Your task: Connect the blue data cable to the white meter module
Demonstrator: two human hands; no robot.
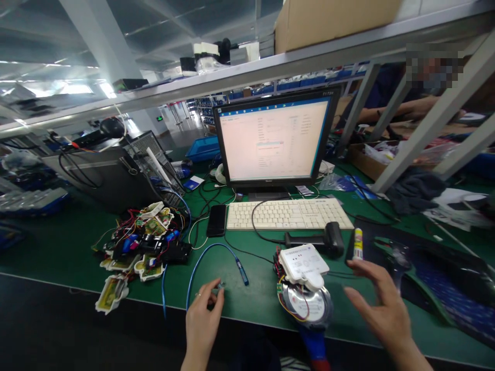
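Observation:
My left hand (204, 314) is over the front edge of the green bench, its thumb and fingertips pinched together. A tiny greyish piece (221, 285) shows at the fingertips, too small to name. Just beyond lies the blue-tipped end of a blue cable (242, 272). My right hand (382, 304) is open, thumb and fingers apart, to the right of a round meter-like device (307, 304) with a white cover (303, 265) and loose coloured wires. Close past its fingertips stands a small yellow tube (358, 245) with a white lower part.
Behind are a barcode scanner (317, 240), a white keyboard (290, 214), a black phone (216, 221) and a lit monitor (273, 139). Wired circuit boards (150, 237) are heaped at left. A blue-patterned dark tray (452, 288) lies at right. Another person's arm (417, 109) shows behind the rack.

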